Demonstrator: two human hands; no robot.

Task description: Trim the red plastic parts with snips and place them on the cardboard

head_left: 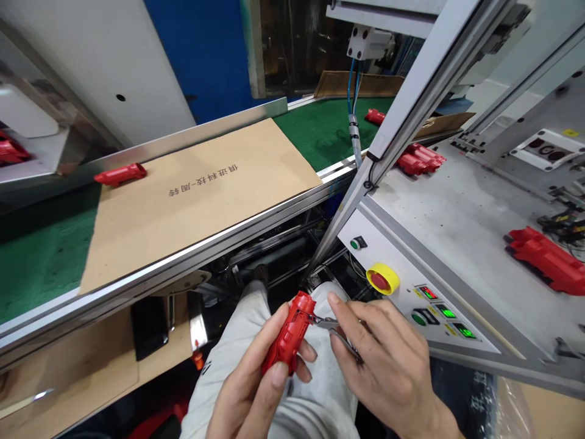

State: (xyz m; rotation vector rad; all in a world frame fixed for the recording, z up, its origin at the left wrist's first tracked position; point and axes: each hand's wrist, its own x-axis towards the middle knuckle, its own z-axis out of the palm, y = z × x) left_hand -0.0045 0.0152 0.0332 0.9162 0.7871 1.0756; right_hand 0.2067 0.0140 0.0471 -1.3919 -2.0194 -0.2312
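In front of my lap, my left hand is closed around a red plastic housing, a hollow ribbed tube with its open end tilted up. My right hand grips small metal nippers whose handles run back under the fingers. Their tip meets the side of the red housing just below its upper end. Whether the jaws are closed on any plastic is too small to make out. My left fingers and palm hide the lower part of the housing.
A cardboard sheet lies across a green conveyor belt, with a red housing on its far left corner. At right, a machine table bears several red housings. An emergency stop button sits on its front panel.
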